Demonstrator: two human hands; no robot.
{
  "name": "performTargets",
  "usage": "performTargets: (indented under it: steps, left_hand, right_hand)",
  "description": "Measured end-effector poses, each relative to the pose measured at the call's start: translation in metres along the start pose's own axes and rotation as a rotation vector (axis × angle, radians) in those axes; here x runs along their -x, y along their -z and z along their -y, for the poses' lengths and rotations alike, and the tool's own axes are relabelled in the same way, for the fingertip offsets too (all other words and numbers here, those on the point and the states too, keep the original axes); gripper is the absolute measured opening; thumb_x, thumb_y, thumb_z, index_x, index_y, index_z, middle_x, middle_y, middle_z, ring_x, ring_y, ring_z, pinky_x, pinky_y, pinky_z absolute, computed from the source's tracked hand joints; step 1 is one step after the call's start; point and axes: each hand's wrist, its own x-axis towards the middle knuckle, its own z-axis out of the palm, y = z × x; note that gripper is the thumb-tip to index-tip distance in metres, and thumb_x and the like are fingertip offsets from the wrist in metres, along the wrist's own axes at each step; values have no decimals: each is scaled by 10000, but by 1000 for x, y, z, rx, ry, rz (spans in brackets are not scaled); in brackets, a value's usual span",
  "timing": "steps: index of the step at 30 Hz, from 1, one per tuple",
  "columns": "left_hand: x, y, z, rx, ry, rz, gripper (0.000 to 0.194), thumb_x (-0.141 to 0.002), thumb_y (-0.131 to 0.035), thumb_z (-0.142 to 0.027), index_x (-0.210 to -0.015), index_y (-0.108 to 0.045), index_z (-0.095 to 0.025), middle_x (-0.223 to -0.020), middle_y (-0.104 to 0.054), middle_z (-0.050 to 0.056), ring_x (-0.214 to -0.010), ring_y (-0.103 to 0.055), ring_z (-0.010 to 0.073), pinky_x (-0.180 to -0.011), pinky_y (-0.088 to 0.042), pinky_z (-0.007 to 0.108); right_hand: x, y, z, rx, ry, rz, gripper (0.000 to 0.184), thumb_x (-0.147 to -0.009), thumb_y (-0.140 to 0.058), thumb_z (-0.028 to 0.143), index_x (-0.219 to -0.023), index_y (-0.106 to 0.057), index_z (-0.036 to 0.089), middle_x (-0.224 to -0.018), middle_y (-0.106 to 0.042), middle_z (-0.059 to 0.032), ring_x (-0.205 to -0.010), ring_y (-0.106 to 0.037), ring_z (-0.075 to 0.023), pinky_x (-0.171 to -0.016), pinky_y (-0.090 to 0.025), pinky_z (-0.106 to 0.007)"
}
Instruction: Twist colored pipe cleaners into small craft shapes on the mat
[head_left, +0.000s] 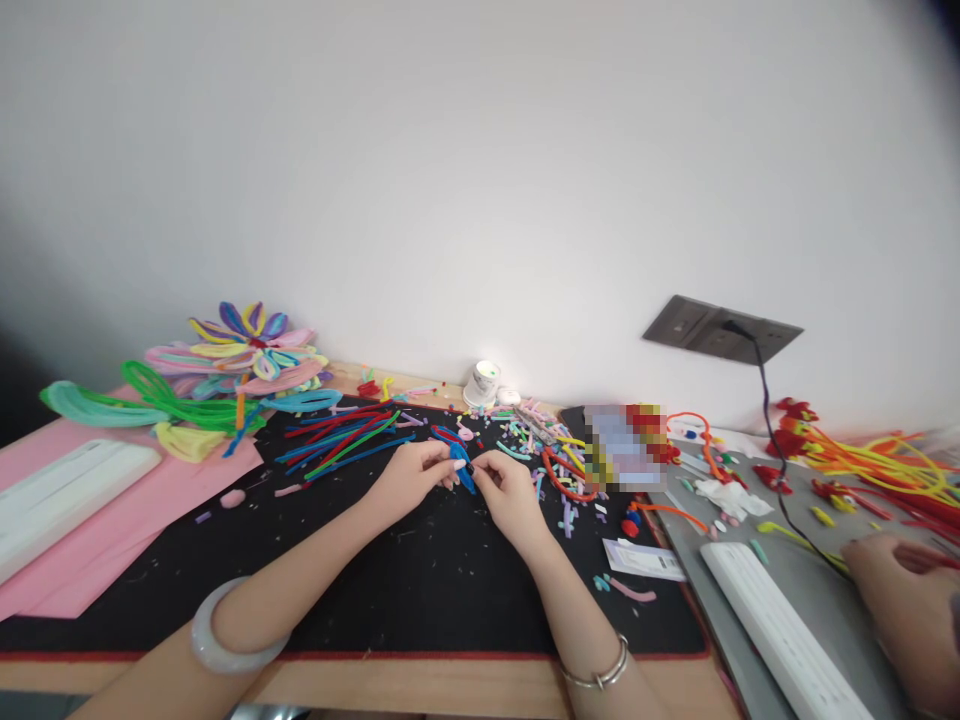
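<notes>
Both hands meet over the black mat [420, 590] around a small blue pipe-cleaner piece [463, 478] with some red in it. My left hand [416, 475] pinches its left side between thumb and fingers. From the other side, the fingertips of my right hand [511, 490] are closed on its dark middle. Just left of my hands lies a bunch of loose red, blue and green pipe cleaners [345, 440]. Short pastel pipe-cleaner scraps [517, 440] are scattered behind and to the right.
Pipe-cleaner flowers [255, 350] rest on pink paper [135, 550] by a white bar [82, 490]. A paper cup [481, 384] stands against the wall. At right are another white bar [780, 630], a cable [769, 430], yellow and red pipe cleaners [885, 465] and another person's hand [911, 600].
</notes>
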Motion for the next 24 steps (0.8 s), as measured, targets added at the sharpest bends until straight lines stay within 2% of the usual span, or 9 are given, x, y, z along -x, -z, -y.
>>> performTargets:
  steps: [4,10,24]
  left_hand:
    - [0,2,-5,-21,-18,25,269,-827,-460,-344,-663,-580,-169,-651,-630,7,-640,-609,145,-645,-476,249]
    - [2,3,-8,-144,-56,-2,265,-823,-467,-324,-630,-567,-174,-620,-609,-10,-600,-589,131,-632,-439,237]
    - [3,0,-9,-97,-60,-18,206,-822,-448,-331,-720,-538,-177,-620,-558,-23,-581,-568,129,-602,-437,235]
  right_hand:
    - [0,-1,1,-96,-72,16,125,-786,-456,185,-685,-527,163,-638,-510,10,-568,-457,-114,-531,-352,-217]
    - [0,0,2,-184,-116,86,113,-782,-464,212,-680,-490,174,-585,-445,37,-511,-410,-97,-480,-318,-207]
    - [2,-2,5,-227,-162,81,102,-779,-448,219,-686,-476,188,-489,-447,55,-417,-410,-94,-421,-314,-201]
